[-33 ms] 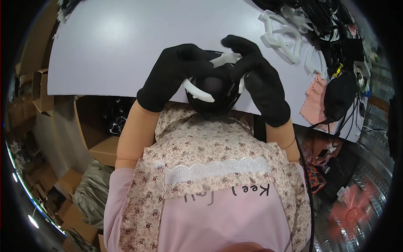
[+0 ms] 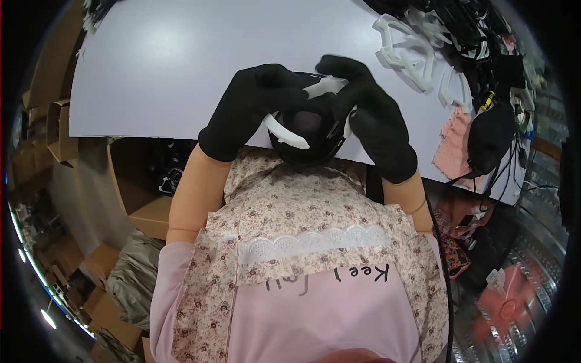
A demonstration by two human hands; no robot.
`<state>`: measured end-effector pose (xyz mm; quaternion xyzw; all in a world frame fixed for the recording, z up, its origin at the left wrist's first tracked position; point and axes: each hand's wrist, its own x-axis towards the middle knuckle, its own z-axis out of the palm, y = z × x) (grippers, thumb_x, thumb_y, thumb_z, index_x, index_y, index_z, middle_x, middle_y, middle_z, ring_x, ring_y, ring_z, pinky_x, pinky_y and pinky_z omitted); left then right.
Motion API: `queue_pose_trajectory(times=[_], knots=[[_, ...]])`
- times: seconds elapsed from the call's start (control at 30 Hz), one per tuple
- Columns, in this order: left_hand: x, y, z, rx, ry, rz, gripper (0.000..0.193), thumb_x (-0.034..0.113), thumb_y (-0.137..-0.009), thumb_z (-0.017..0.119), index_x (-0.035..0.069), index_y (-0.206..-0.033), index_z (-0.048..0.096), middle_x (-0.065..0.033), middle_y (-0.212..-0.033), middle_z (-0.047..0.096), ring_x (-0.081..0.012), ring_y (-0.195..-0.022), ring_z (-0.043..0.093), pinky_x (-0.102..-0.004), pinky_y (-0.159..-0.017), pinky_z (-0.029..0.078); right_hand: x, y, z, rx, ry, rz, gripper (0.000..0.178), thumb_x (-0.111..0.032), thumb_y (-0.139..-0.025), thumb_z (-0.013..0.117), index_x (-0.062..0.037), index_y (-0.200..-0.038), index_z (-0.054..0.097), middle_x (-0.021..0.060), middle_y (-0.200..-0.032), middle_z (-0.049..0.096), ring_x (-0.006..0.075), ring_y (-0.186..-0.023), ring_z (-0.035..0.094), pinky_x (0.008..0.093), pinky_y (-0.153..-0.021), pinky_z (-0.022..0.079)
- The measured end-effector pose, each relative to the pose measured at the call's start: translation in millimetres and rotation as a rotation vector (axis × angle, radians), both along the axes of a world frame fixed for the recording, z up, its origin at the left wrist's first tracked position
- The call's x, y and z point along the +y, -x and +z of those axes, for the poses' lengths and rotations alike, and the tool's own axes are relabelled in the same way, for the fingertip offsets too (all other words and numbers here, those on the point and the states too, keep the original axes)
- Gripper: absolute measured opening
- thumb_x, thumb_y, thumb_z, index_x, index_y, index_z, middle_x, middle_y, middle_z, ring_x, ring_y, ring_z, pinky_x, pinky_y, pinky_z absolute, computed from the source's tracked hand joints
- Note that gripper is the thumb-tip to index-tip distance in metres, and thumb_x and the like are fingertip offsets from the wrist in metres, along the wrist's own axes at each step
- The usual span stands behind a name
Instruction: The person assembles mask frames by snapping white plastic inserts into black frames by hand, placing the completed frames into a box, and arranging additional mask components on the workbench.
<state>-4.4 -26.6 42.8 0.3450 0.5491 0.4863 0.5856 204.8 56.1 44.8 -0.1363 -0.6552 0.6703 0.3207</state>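
Observation:
A black, rounded, glossy shell [image 2: 299, 156] sits at the table's near edge, against my apron. Across it runs a curved white plastic frame [image 2: 285, 132], its pieces showing between my hands. My left hand [image 2: 245, 106], in a black glove, is closed on the frame's left side, thumb toward the middle. My right hand [image 2: 378, 115], also gloved in black, grips the right side with bent fingers, and one finger sticks out at the top. Both palms hide much of the frame and shell, so how the two join cannot be seen.
Loose white plastic frames [image 2: 405, 53] lie at the table's right, beside a pile of black parts [image 2: 466, 27]. A pink cloth [image 2: 452, 142] and a black rounded item [image 2: 491, 139] with cables are nearer. An open cardboard box [image 2: 136, 181] stands below the table's left edge.
My right hand's raised finger has shifted slightly left and downward. My left hand, the shell and the white frame look almost the same.

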Motion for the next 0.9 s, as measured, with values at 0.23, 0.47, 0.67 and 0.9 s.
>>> queue_pose_trajectory(times=[0.23, 0.47, 0.67, 0.9], knots=[[-1.1, -4.7, -1.6, 0.02, -0.028, -0.023, 0.019, 0.006, -0.082, 0.071, 0.0, -0.1, 0.072, -0.0038, -0.085, 0.069, -0.0109, -0.079, 0.064, -0.0255, -0.07, 0.05, -11.5, 1.4, -10.9, -0.123, -0.32, -0.119, 0.028, -0.01, -0.067, 0.083, -0.0061, -0.086, 0.063, 0.0101, -0.113, 0.059, 0.0239, -0.109, 0.058, 0.0373, -0.089, 0.048], [0.1, 1.6, -7.9, 0.019, 0.055, -0.04, 0.022, 0.008, -0.084, 0.07, -0.001, -0.103, 0.07, -0.0053, -0.087, 0.069, -0.0123, -0.076, 0.063, -0.0263, -0.069, 0.049, -9.9, 10.3, -4.5, -0.079, -0.451, -0.264, 0.061, -0.012, -0.064, 0.087, -0.0078, -0.117, 0.059, 0.0121, -0.129, 0.052, 0.0258, -0.118, 0.056, 0.0391, -0.091, 0.052], [1.3, 1.3, -11.2, -0.007, -0.042, 0.002, 0.024, 0.011, -0.085, 0.069, -0.002, -0.104, 0.069, -0.0072, -0.086, 0.069, -0.0138, -0.072, 0.064, -0.0271, -0.067, 0.05, -13.2, 2.8, -3.1, -0.121, -0.342, -0.22, 0.093, -0.01, -0.062, 0.088, -0.0092, -0.144, 0.044, 0.0117, -0.143, 0.041, 0.0256, -0.127, 0.051, 0.0373, -0.097, 0.052], [-9.9, -5.4, -2.3, 0.246, -0.178, 0.185, 0.023, -0.006, -0.083, 0.066, -0.003, -0.106, 0.068, -0.0093, -0.092, 0.071, -0.0153, -0.084, 0.068, -0.0309, -0.08, 0.054, 34.1, -64.4, -50.0, 0.212, 0.092, -0.092, 0.033, 0.012, -0.081, 0.058, 0.0004, -0.112, 0.06, 0.0114, -0.11, 0.062, 0.0223, -0.101, 0.061, 0.0351, -0.09, 0.049]])
